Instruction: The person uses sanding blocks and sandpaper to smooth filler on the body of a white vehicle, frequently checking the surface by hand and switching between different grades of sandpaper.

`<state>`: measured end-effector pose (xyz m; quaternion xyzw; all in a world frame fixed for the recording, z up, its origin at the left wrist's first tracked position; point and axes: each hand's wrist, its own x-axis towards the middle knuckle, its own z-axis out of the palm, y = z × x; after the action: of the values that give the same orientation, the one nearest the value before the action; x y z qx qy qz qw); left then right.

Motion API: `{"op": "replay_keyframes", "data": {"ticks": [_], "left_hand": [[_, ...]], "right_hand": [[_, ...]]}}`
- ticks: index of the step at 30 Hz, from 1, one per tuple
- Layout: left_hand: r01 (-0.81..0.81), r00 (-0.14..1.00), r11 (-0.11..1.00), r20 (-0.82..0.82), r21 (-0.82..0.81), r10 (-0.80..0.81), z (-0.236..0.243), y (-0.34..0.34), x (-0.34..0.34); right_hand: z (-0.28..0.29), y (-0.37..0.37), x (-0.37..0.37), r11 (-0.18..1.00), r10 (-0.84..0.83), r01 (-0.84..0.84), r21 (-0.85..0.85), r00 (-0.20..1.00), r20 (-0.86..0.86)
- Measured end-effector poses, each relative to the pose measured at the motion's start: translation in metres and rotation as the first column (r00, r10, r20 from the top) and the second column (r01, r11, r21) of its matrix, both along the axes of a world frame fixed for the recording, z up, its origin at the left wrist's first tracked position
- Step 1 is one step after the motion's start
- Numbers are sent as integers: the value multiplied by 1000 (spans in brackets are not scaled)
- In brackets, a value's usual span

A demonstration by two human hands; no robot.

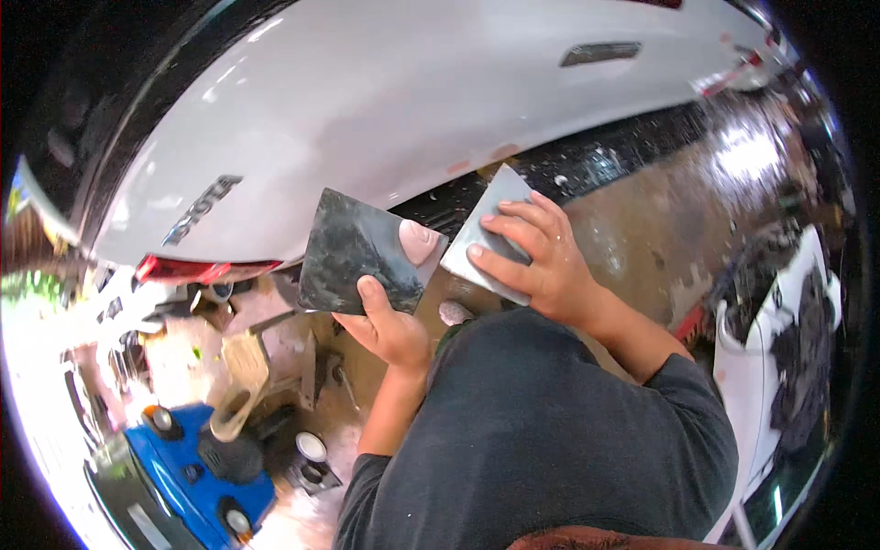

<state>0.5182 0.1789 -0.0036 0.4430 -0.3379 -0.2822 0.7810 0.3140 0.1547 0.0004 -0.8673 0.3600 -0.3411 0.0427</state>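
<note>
My left hand (396, 337) grips a dark, flat mixing board (353, 247) by its near edge, thumb on top. A smooth lump of pale pink putty (418, 243) lies near the board's right corner. Fingers spread across its face, my right hand (548, 261) holds a light grey, flat spreader (490, 215), whose left edge is close to the board. Whether the two touch, I cannot tell. Beyond both hands is a white car body (385, 101), with small pinkish patches (504, 152) along its lower edge.
The car has a dark door handle (600, 53) and a red tail lamp (202, 269). To the left are a beige plastic chair (243, 367), a blue vehicle (192, 467) and a white round lid or tub (312, 447). Another white car (744, 390) stands at right.
</note>
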Motion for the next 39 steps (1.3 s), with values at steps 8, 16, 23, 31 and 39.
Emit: {"op": "replay_keyframes", "data": {"ticks": [8, 16, 23, 31, 39], "left_hand": [[-201, 968, 965, 120, -167, 222, 22, -3, -57], [-812, 535, 563, 187, -157, 824, 34, 52, -89], [-924, 372, 371, 4, -96, 928, 28, 108, -166], [-963, 61, 79, -76, 256, 995, -23, 176, -278], [-851, -261, -119, -215, 511, 941, -111, 241, -409]], "right_hand": [[5, -59, -7, 922, 377, -375, -97, 926, 6], [-50, -96, -39, -463, -148, -644, 610, 734, 663], [-45, -90, -56, -828, -364, -558, 58, 612, 702], [-15, -93, -101, -809, -319, -564, 164, 657, 683], [93, -141, -100, 351, 916, -792, 499, 181, -357]]}}
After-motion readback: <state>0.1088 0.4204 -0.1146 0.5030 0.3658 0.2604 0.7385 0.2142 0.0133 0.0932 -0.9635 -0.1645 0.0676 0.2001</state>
